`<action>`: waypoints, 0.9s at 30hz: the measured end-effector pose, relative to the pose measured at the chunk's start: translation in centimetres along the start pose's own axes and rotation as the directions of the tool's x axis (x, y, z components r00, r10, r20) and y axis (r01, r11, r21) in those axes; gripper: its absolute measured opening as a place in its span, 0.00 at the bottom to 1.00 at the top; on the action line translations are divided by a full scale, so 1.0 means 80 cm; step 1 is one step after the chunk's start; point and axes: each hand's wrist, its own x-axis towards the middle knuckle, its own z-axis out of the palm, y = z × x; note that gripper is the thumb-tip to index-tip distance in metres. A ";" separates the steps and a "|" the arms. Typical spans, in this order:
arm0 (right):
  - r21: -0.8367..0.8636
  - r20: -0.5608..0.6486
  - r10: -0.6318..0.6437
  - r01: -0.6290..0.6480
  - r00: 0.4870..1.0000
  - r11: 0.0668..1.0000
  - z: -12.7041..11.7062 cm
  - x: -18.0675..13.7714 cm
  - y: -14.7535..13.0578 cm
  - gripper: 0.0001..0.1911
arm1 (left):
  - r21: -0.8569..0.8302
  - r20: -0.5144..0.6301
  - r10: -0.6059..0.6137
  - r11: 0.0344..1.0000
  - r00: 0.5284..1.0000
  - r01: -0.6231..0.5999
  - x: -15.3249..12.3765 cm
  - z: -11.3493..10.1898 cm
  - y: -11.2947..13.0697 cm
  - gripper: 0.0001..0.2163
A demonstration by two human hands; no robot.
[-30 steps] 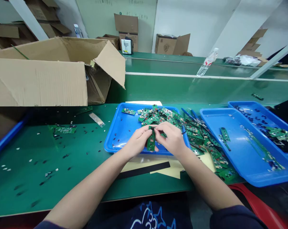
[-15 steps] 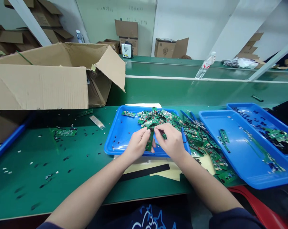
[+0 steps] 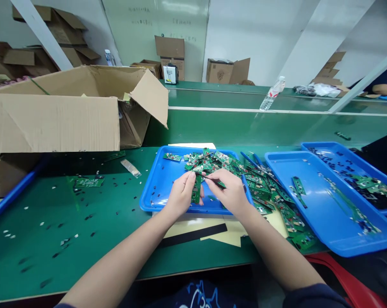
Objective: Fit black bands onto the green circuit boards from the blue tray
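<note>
My left hand (image 3: 181, 191) is closed around a small green circuit board (image 3: 196, 190), held upright above the front part of a blue tray (image 3: 163, 188). In my right hand (image 3: 229, 188) is a pair of thin dark tweezers (image 3: 214, 179), gripped like a pen. Their tip points left and reaches the board's upper end, close to my left thumb. Whether the tip grips any part there is too small to tell. Behind my hands, a heap of green circuit boards (image 3: 223, 158) fills the tray's right side and more boards lie beyond its rim.
Two more blue trays (image 3: 318, 214) stand at the right with boards and small parts. Blue-handled pliers (image 3: 252, 160) lie by the heap. A large cardboard box (image 3: 52, 122) occupies the left. A water bottle (image 3: 273, 94) stands behind. A co-worker's arm (image 3: 385, 89) shows far right.
The tweezers now lie across the board's top, more plainly visible, and my right fingers have shifted slightly. My left hand and the board have moved a little left. The view has tilted up slightly.
</note>
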 end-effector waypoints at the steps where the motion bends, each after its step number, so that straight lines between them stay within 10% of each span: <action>1: 0.011 0.031 0.012 -0.013 0.999 1.000 0.000 -0.001 -0.001 0.08 | 0.006 -0.007 0.005 1.000 1.000 -0.005 0.001 0.000 -0.001 0.16; 10: 0.010 0.033 0.215 -0.216 0.976 0.976 0.002 0.001 0.006 0.08 | 0.135 0.031 0.029 0.990 0.999 -0.033 -0.003 0.000 0.004 0.18; 21: -0.109 -0.094 -0.003 -0.007 0.996 0.994 0.006 -0.001 0.010 0.09 | 0.291 0.251 0.025 0.951 0.968 -0.100 -0.003 -0.006 0.009 0.20; 27: -0.252 -0.172 -0.077 0.031 0.982 0.967 0.004 -0.002 0.008 0.34 | 0.312 0.104 0.140 0.936 0.985 -0.166 0.008 -0.025 0.006 0.18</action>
